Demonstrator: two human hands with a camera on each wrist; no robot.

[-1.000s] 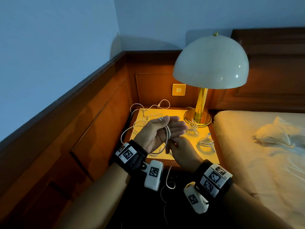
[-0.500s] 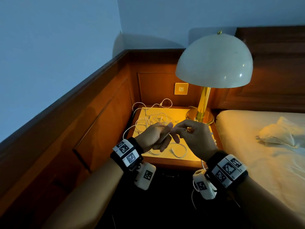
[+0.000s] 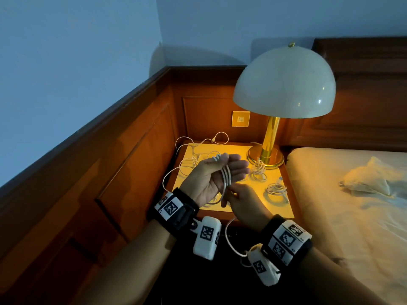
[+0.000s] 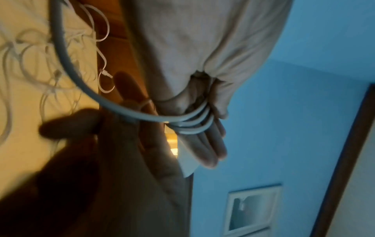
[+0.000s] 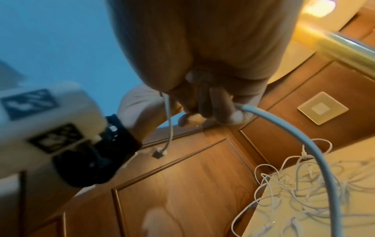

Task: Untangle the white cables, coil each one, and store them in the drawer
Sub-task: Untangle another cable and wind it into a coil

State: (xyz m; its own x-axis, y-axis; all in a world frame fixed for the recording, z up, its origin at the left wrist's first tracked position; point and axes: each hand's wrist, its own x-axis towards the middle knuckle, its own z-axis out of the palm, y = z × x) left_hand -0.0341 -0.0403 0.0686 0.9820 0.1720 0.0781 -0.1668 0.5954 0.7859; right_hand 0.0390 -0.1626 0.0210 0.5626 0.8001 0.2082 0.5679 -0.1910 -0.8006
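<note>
Nightstand (image 3: 284,213), lamp (image 3: 265,155), 2 coiled cables (image 3: 276,190), cable tangle (image 3: 191,161)

Head view: above, facing forward and down at the nightstand (image 3: 275,213), moderately near.
Left wrist view: close along the left hand (image 4: 192,48), toward wall (image 4: 284,112).
Right wrist view: close along the right hand (image 5: 202,48), toward panelling (image 5: 182,184).
Shared: white cable (image 3: 226,179), cable tangle (image 5: 304,184).
</note>
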